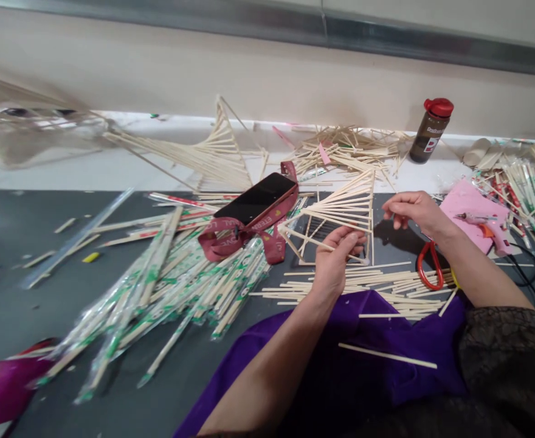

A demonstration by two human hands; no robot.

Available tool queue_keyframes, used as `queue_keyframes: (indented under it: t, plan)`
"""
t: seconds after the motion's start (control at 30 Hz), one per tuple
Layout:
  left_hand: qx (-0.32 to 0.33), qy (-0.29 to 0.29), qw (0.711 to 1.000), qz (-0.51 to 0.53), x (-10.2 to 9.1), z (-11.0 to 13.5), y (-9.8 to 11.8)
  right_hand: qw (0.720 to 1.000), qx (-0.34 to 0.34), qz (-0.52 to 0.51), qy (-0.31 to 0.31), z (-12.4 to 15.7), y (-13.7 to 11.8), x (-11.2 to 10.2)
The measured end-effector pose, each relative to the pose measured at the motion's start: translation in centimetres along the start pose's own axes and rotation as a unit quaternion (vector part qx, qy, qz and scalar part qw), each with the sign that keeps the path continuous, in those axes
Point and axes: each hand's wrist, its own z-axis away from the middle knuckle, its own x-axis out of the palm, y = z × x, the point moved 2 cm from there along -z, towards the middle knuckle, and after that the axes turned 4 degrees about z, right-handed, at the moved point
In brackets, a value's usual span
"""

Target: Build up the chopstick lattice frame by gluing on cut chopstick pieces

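My left hand is closed on the lower edge of a frame made of thin wooden sticks, its upper sticks fanned in a twisted slope. Just right of that frame, my right hand hovers with loosely bent fingers and nothing visible in them. Loose wooden sticks lie below both hands, some over a purple cloth on my lap. Red-handled scissors rest beneath my right forearm, partly hidden. A pink glue gun lies on pink paper to the right.
Plastic-wrapped chopsticks cover the table's middle left. A phone with a red strap lies on them. Behind stand a larger stick structure, a stick pile and a red-capped bottle. A magenta bag is at lower left.
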Motion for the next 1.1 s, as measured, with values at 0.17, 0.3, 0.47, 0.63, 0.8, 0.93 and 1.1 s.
queue_keyframes:
  t: [0.17,0.3,0.47,0.63,0.8,0.93,1.1]
  plan:
    - [0.004,-0.002,1.000,0.001,-0.1,-0.2,0.0,0.997,0.009,0.030,0.063,2.0,-1.7,-1.7]
    - [0.013,-0.009,1.000,0.011,-0.1,-0.4,0.0,0.990,0.007,0.061,0.130,5.6,-1.4,-4.2]
    - [0.009,-0.015,1.000,0.007,0.0,-0.6,0.1,0.946,0.040,0.199,0.251,11.1,0.6,-8.1]
    - [0.018,-0.020,1.000,0.002,0.1,-0.7,0.2,0.855,0.086,0.402,0.316,15.4,2.4,-10.3]
    - [0.017,-0.028,0.999,-0.009,0.1,-0.7,0.2,0.847,0.131,0.427,0.288,16.4,3.8,-8.9]
    - [0.020,-0.023,0.999,-0.013,0.2,-0.6,0.3,0.819,0.162,0.460,0.302,16.1,4.2,-9.1]
    - [0.018,-0.026,0.999,-0.015,0.4,-0.5,0.5,0.740,0.234,0.507,0.376,15.6,5.1,-13.4]
